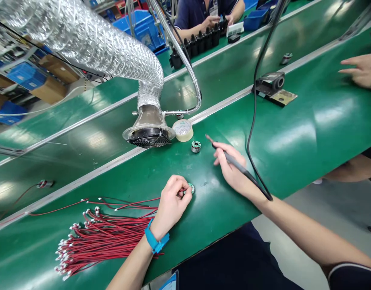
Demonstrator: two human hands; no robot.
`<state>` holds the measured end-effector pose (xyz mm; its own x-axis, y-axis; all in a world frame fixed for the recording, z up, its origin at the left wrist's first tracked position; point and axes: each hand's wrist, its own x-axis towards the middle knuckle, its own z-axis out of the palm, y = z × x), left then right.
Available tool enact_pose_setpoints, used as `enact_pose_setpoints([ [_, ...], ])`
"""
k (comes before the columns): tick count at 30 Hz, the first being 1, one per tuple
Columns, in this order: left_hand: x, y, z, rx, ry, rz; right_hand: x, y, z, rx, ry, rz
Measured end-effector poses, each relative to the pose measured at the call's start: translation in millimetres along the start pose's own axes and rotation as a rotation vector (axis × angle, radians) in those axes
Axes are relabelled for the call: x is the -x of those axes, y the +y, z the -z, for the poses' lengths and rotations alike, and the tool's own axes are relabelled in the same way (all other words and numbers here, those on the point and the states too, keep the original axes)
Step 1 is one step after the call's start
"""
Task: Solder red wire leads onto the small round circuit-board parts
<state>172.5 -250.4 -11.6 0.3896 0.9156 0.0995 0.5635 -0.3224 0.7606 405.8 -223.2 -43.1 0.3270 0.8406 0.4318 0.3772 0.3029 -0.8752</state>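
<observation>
My left hand (173,203), wearing a blue wristband (157,237), is closed in a pinch on a thin red wire over a small round part with a green circuit board (190,188). The fingers cover most of that part. My right hand (230,165) grips a soldering iron (238,164) like a pen, its tip pointing up and left, apart from the board. Just left of the tip stands another small round motor part (196,146) with a green top. A bundle of red wires with white connectors (109,235) lies left of my left wrist.
A fume duct (149,133) hangs above the green bench beside a tape roll (183,131). The iron's black cable (250,133) loops down near my right forearm. A soldering iron stand (274,88) is farther back. A co-worker's hand (362,70) is at right; another person (208,16) sits across.
</observation>
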Motion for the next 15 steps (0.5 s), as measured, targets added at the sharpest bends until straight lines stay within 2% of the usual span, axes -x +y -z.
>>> enact_pose_setpoints([
  [4,0.1,-0.4,-0.6,0.008,-0.002,0.009,-67.4,46.3,-20.6,0.064,0.002,0.156],
  [8,1.2,0.0,-0.2,0.005,-0.017,0.024,-128.3,89.3,-55.7,0.116,-0.05,0.242],
  [15,4.3,2.3,9.0,-0.015,-0.075,0.044,-206.6,120.2,-138.1,-0.106,-0.323,0.217],
])
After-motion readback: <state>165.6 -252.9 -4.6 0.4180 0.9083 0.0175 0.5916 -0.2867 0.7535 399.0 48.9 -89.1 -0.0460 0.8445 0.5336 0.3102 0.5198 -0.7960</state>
